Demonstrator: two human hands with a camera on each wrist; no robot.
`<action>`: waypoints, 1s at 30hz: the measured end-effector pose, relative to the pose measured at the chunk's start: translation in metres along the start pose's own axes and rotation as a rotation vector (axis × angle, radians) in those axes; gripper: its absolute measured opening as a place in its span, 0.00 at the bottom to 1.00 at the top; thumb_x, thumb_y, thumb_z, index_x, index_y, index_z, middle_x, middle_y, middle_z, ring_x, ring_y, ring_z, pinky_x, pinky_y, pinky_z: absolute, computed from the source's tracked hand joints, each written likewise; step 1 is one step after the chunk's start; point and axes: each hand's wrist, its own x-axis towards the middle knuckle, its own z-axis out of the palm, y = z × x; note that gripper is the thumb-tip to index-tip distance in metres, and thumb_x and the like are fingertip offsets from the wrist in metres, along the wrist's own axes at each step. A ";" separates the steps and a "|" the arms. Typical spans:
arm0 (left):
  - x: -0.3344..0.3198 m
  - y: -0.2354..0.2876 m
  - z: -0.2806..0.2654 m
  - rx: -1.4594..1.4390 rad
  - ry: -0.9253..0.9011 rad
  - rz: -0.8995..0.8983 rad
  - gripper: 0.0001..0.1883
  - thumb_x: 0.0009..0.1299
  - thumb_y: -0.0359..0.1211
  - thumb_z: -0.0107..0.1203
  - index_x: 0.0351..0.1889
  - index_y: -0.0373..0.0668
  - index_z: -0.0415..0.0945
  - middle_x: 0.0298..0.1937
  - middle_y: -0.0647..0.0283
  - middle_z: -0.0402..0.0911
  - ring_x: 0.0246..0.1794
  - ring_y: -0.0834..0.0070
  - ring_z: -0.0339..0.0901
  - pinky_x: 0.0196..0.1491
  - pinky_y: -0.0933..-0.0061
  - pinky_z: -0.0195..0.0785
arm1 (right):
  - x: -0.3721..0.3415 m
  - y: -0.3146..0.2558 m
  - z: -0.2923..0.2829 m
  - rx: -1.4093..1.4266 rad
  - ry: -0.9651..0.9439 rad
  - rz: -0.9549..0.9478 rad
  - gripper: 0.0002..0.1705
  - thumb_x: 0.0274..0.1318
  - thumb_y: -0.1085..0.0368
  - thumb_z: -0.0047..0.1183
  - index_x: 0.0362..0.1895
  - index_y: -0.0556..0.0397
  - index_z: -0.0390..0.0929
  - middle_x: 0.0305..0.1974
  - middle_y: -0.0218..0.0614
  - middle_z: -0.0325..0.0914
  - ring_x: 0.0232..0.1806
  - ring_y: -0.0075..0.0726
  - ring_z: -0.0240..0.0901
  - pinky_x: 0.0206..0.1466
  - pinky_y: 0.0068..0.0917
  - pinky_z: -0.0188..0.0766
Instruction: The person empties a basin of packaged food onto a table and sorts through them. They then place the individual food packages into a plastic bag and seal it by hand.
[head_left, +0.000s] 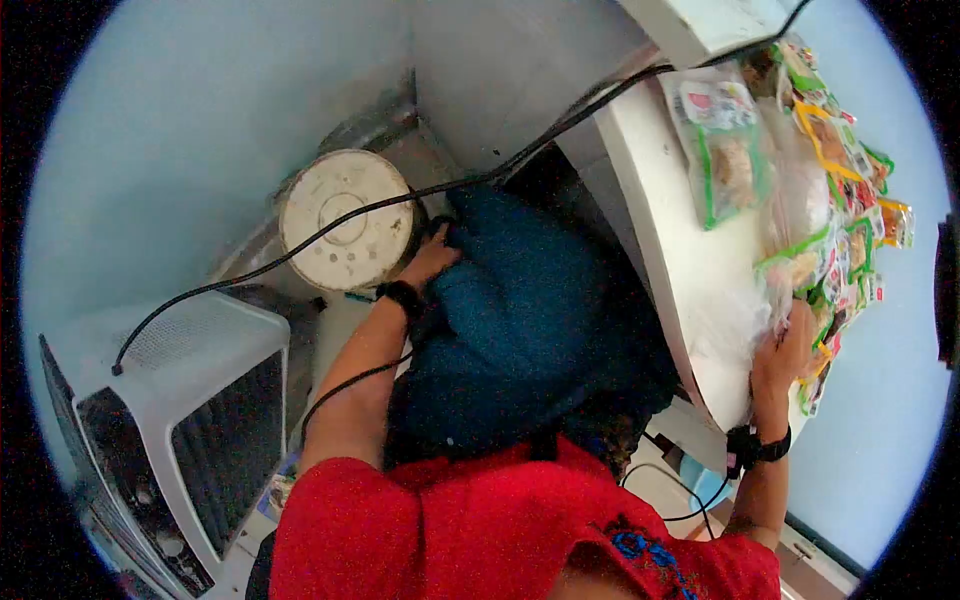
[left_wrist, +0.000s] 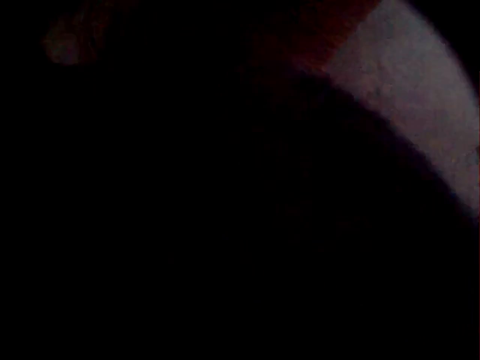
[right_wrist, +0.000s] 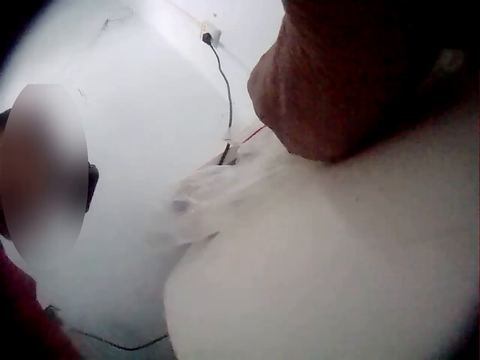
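Observation:
In the head view my left hand is down between a round, stained white top and the dark trousers. It is right at the edge of the round top, and its fingertips are partly hidden. The left wrist view is nearly black, with a pale curved surface at its right. On the white table, my right hand rests beside a clear plastic bag and several food packets with green and yellow edges. The right wrist view shows this hand dark and close above the white tabletop.
A white-framed appliance with dark panels stands at the left. A black cable crosses the head view. The white table has its curved edge close to the trousers. A plug in a socket is on the wall.

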 end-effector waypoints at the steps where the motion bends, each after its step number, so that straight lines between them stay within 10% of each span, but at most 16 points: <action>1: 0.014 -0.017 0.001 0.144 -0.027 0.064 0.46 0.66 0.52 0.52 0.78 0.49 0.43 0.76 0.51 0.54 0.70 0.51 0.60 0.66 0.59 0.59 | -0.001 0.003 0.003 -0.040 0.017 -0.016 0.18 0.48 0.79 0.40 0.45 0.60 0.73 0.40 0.50 0.73 0.45 0.59 0.68 0.49 0.42 0.64; 19: 0.021 -0.041 0.155 0.952 -0.410 0.203 0.27 0.68 0.45 0.51 0.61 0.44 0.63 0.59 0.49 0.69 0.55 0.53 0.71 0.55 0.58 0.65 | 0.003 -0.003 0.000 0.188 0.029 -0.069 0.13 0.55 0.62 0.52 0.38 0.59 0.72 0.31 0.37 0.68 0.35 0.41 0.65 0.39 0.35 0.61; 30: 0.033 -0.059 0.121 1.022 -0.497 0.199 0.18 0.69 0.42 0.50 0.50 0.40 0.74 0.49 0.48 0.77 0.46 0.55 0.77 0.47 0.59 0.70 | 0.001 -0.010 -0.005 0.228 0.002 -0.025 0.12 0.58 0.65 0.48 0.43 0.60 0.73 0.34 0.37 0.69 0.39 0.37 0.67 0.44 0.32 0.64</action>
